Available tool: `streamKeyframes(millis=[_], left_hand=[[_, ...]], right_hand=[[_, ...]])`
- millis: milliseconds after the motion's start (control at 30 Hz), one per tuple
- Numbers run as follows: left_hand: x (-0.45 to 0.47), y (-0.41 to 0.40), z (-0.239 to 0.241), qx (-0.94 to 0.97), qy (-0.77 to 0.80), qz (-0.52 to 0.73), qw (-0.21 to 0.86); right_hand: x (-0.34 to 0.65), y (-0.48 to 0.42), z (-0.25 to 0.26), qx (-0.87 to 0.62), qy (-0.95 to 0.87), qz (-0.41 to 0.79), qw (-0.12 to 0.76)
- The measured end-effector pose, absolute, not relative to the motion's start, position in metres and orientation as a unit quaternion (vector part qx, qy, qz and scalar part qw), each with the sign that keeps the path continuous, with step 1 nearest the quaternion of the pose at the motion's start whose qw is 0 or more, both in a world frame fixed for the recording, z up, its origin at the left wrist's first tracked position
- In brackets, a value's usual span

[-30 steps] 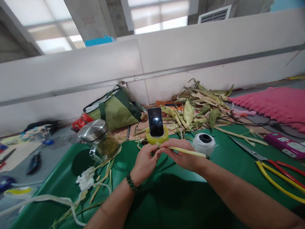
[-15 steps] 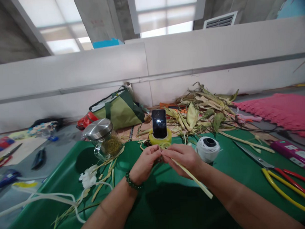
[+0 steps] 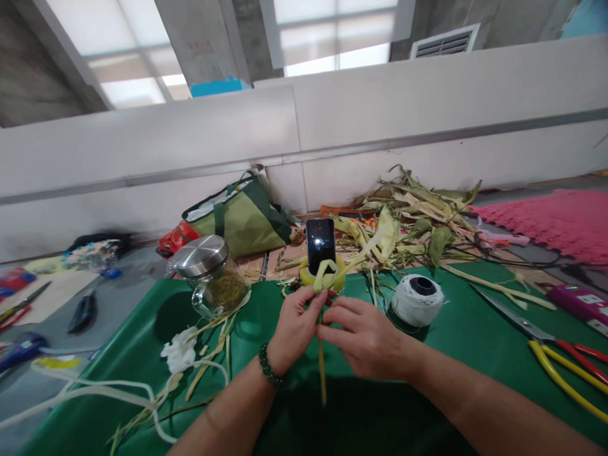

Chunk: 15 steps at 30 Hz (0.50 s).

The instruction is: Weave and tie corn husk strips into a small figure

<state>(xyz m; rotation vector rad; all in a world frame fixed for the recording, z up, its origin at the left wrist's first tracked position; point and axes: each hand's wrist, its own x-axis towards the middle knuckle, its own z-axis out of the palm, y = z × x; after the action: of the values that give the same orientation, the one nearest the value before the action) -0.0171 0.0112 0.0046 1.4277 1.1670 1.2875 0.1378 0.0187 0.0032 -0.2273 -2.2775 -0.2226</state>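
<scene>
My left hand (image 3: 296, 328) is closed, pinching a folded pale-green corn husk strip (image 3: 326, 274) between thumb and fingers. The strip makes a loop above the fingertips, and one end sticks out to the upper right. Another narrow length hangs straight down between my hands. Close against the left fingertips, my right hand (image 3: 370, 335) has its fingers bent around the strip just under the fold; their tips are partly hidden. Directly behind the loop, a phone (image 3: 320, 241) stands upright in a yellow roll (image 3: 340, 278).
A glass jar (image 3: 219, 284) and white cord (image 3: 115, 392) lie left on the green mat (image 3: 301, 427). To the right are a white thread spool (image 3: 417, 307) and large scissors (image 3: 542, 343). Behind lie a green bag (image 3: 244, 223) and a corn husk heap (image 3: 413, 204).
The strip that ran down to the right over my right hand now hangs down between the hands. A loop has risen above my left fingertips. My right hand has turned and its fingers have spread slightly.
</scene>
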Motion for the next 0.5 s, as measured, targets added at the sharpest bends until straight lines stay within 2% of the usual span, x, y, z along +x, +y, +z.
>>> streamKeyframes(millis=[100, 200, 333, 500], left_hand=[[-0.018, 0.011, 0.005, 0.646, 0.465, 0.497, 0.346], [-0.016, 0.009, 0.002, 0.692, 0.453, 0.446, 0.342], [-0.013, 0.007, -0.003, 0.75, 0.455, 0.366, 0.311], [-0.008, 0.006, -0.009, 0.78, 0.457, 0.297, 0.307]], right_hand=[[0.15, 0.025, 0.011, -0.137, -0.852, -0.117, 0.492], [0.159, 0.035, 0.014, -0.248, -0.842, -0.102, 0.468], [0.16, 0.048, 0.009, -0.29, -0.88, 0.124, 0.356], [0.154, 0.054, 0.002, -0.287, -0.811, 0.364, 0.357]])
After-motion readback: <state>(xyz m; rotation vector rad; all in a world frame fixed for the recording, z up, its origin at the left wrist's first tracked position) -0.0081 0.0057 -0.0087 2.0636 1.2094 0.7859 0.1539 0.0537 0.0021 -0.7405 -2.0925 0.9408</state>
